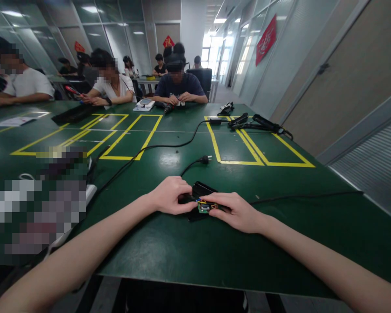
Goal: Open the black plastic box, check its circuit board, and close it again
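Between my hands is a small green circuit board [203,209] with copper coils and blue and yellow wires at its left end. My right hand [237,211] grips the board from the right, fingers along its top and thumb below. At the board's left end, my left hand [174,195] pinches a dark part, apparently the power cord's end where the wires come out. A black plastic casing piece [203,188] shows behind the fingers, with another dark edge under the board. Beyond my left hand lies a two-pin plug [206,159] on a black cord.
The green table [143,243] carries yellow tape rectangles [243,163]. A long black cable [169,145] runs across to a black strapped device [263,124] at back right. White items [73,213] lie at left. Co-workers sit opposite, one [180,87] near a power drill [168,108].
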Demonstrator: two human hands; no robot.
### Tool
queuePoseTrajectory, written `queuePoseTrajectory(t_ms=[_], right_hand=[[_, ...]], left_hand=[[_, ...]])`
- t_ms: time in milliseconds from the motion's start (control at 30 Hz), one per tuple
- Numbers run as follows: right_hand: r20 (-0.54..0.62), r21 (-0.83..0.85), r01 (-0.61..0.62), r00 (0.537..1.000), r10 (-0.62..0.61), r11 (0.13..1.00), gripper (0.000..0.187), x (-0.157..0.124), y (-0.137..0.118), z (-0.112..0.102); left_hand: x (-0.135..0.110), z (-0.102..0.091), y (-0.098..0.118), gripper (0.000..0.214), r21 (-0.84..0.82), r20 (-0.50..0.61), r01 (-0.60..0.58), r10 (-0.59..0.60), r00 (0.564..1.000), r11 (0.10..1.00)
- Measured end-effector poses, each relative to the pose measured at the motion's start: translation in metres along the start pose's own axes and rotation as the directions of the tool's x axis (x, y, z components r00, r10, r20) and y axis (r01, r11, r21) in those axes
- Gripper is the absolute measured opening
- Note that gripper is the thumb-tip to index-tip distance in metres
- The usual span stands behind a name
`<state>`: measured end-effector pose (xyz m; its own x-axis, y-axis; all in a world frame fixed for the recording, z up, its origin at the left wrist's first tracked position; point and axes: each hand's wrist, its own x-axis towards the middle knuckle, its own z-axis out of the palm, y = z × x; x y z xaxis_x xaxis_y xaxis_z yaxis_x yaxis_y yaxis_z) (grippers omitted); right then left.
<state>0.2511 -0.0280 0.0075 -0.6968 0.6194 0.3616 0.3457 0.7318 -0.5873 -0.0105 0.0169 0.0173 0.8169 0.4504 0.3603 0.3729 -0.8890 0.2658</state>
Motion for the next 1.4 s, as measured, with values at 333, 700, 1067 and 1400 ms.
queuePoseTrajectory(t_ms=[333, 700, 1067, 1400], right_hand=[[-0.138, -0.025, -0.194, 0.972, 0.188, 0.981, 0.031, 0.007, 0.010, -0.001], [-0.010, 0.260, -0.316, 0.944, 0.330, 0.912, 0.033, 0.003, 0.005, -0.013], [-0.114, 0.001, -0.145, 0.983, 0.144, 0.989, 0.030, 0.004, 0.017, -0.005], [-0.111, -0.270, -0.116, 0.990, 0.088, 0.956, 0.033, 0.007, 0.021, -0.001]], left_hand=[[0.001, 0.005, 0.007, 0.031, 0.107, 0.048, 0.238, -0.244, 0.969, 0.965], [0.001, 0.002, 0.004, 0.034, 0.009, 0.083, 0.168, -0.169, 0.982, 0.986], [-0.002, 0.002, -0.001, 0.054, 0.095, 0.067, 0.217, -0.223, 0.972, 0.972], [0.001, 0.003, -0.003, 0.044, 0.169, 0.029, 0.251, -0.260, 0.965, 0.953]])
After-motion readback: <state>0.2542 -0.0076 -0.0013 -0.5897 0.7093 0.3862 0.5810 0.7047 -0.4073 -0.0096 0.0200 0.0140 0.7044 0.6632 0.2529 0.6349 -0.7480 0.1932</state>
